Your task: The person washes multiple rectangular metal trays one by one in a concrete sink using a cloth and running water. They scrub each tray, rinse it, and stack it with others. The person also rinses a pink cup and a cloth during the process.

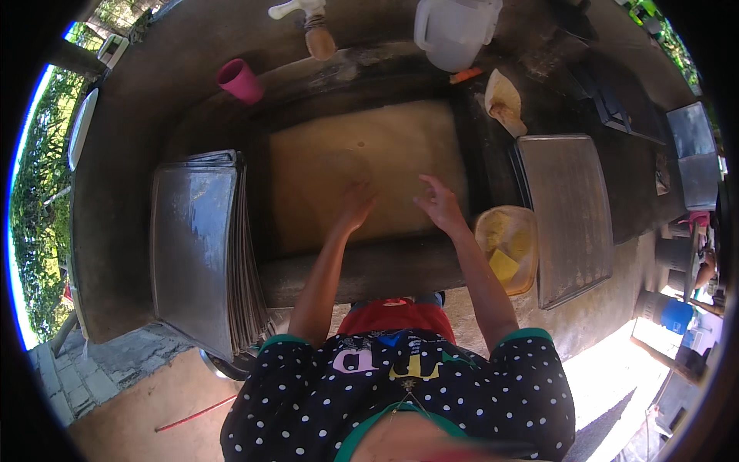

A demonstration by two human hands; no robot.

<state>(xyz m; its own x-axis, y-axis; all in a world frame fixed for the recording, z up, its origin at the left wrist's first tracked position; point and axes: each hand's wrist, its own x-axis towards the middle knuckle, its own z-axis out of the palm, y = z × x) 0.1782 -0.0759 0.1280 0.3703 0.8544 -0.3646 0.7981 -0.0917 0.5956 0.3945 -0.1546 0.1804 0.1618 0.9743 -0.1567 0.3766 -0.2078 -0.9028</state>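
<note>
A concrete basin (398, 133) full of cloudy, tan water lies in front of me. My left hand (357, 205) is at the water with its fingers dipped under the surface; what they touch is hidden. Slightly farther right, my right hand (439, 202) hovers over the water, fingers spread and with nothing in them. Left of the basin stands a thick stack of metal baking trays (193, 248), with wet shine on the top one. More metal trays (566, 213) lie to the right. Between them and my right forearm sits a yellowish plastic container (522, 231) holding a yellow sponge (503, 264).
Along the back ledge are a pink cup (242, 82), a tap (316, 29), a translucent plastic jug (453, 34) and a small orange item (465, 75). A cream-coloured scoop-like piece (501, 98) rests at the back right. Dark flat pans (629, 104) lie farther right.
</note>
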